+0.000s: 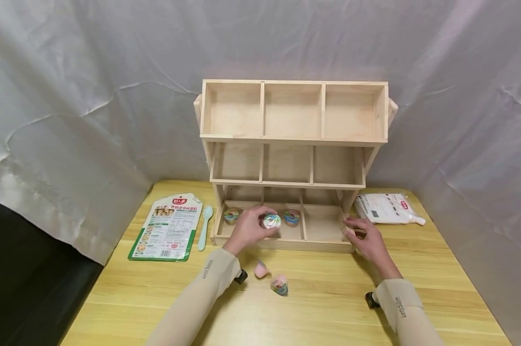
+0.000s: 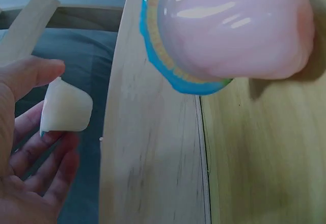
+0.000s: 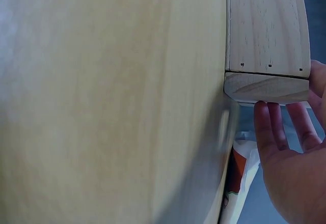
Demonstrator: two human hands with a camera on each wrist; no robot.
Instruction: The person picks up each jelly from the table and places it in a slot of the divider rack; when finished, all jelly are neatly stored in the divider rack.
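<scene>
My left hand (image 1: 251,227) pinches a small jelly cup (image 1: 271,221) by its rim, above the bottom tier of a wooden shelf (image 1: 282,244). In the left wrist view this jelly cup (image 2: 69,108) looks whitish, between thumb and fingers. Two more cups stand in the bottom tier: one jelly cup (image 1: 231,215) in the left compartment, another jelly cup (image 1: 292,217) beside the right divider. On the table before the shelf lie a pink jelly cup (image 1: 262,269) and a second pink jelly cup (image 1: 279,285). My right hand (image 1: 367,240) grips the shelf's front right corner (image 3: 267,87).
Left of the shelf lie a flat printed food pouch (image 1: 167,228) and a pale green spoon (image 1: 205,228). A white plastic packet (image 1: 388,208) rests at the back right of the wooden table (image 1: 329,298). Grey curtains (image 1: 286,38) stand behind and at the sides.
</scene>
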